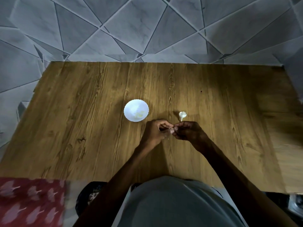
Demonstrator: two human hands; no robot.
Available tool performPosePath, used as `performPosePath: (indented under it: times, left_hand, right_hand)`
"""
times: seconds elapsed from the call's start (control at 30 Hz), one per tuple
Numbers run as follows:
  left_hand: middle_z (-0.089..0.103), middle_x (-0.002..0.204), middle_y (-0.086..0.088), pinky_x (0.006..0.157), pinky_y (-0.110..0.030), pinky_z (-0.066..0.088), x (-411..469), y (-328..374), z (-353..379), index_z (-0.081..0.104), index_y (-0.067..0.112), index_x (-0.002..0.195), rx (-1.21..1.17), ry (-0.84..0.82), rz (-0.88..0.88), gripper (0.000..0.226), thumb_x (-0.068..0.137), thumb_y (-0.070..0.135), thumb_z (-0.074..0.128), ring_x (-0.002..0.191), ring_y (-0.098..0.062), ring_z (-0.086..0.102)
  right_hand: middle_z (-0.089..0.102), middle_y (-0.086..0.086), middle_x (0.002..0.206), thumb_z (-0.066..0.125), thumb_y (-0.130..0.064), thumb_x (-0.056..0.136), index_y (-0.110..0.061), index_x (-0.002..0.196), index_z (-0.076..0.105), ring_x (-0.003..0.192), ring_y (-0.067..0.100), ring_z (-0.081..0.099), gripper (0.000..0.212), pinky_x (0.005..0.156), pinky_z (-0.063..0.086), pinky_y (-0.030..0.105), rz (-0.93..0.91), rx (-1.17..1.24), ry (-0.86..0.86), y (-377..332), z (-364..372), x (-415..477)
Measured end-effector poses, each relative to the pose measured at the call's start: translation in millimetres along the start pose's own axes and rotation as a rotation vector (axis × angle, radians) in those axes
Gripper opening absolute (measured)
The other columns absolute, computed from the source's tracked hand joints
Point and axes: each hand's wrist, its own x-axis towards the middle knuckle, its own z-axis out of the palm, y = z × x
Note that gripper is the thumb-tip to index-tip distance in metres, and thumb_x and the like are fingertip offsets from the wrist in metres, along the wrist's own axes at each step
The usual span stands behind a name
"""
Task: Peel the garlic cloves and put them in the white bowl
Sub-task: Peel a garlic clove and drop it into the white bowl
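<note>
Above a wooden table (82, 112), the left hand (154, 133) and right hand (188, 131) together pinched a small garlic clove (171, 130) between curled fingertips. A white bowl (129, 110) sat near the left hand; a garlic piece (182, 115) lay just beyond the right.

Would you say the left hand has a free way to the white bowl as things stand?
Probably yes: the left hand lies close to the white bowl, only bare table between, though it pinches a clove.

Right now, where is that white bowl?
In the head view, the white bowl stands near the middle of the wooden table, just beyond and left of the left hand; the garlic head lies to its right.
</note>
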Motion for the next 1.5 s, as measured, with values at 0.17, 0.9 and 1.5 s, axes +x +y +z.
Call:
performPosePath:
  times: [0.17, 0.9, 1.5]
  left_hand:
    - [0.076, 0.085, -0.002, 0.072, -0.036, 0.060, -2.2, 1.0, 0.3, 0.077, 0.009, 0.099, -0.019, 0.023, -0.010, 0.016, 0.083, 0.012, 0.075, 0.073, -0.013, 0.073]
    - [0.070, 0.087, 0.010, 0.070, -0.008, 0.043, -6.7, -3.0, 5.0, 0.073, 0.016, 0.101, 0.087, -0.040, -0.123, 0.015, 0.090, 0.010, 0.065, 0.079, 0.004, 0.064]
    - [0.073, 0.080, -0.015, 0.061, -0.022, 0.054, -10.7, 4.3, 4.3, 0.073, -0.001, 0.091, -0.325, 0.097, -0.267, 0.008, 0.085, -0.003, 0.068, 0.064, -0.016, 0.071]
  right_hand:
    - [0.074, 0.019, 0.096, 0.070, -0.003, 0.087, 0.004, 0.109, 0.067, 0.088, 0.025, 0.073, 0.023, 0.074, 0.059, 0.028, -0.015, 0.014, -0.020, -8.1, -1.7, -5.6]
    - [0.073, 0.020, 0.095, 0.064, -0.002, 0.090, 0.004, 0.108, 0.070, 0.083, 0.024, 0.071, 0.019, 0.071, 0.058, 0.029, 0.077, 0.061, 0.011, -16.2, -3.4, -3.5]
    - [0.075, 0.007, 0.084, 0.073, -0.001, 0.083, -0.003, 0.091, 0.074, 0.079, 0.023, 0.073, 0.008, 0.071, 0.060, 0.034, -0.187, -0.330, 0.049, -12.7, 5.1, 2.5]
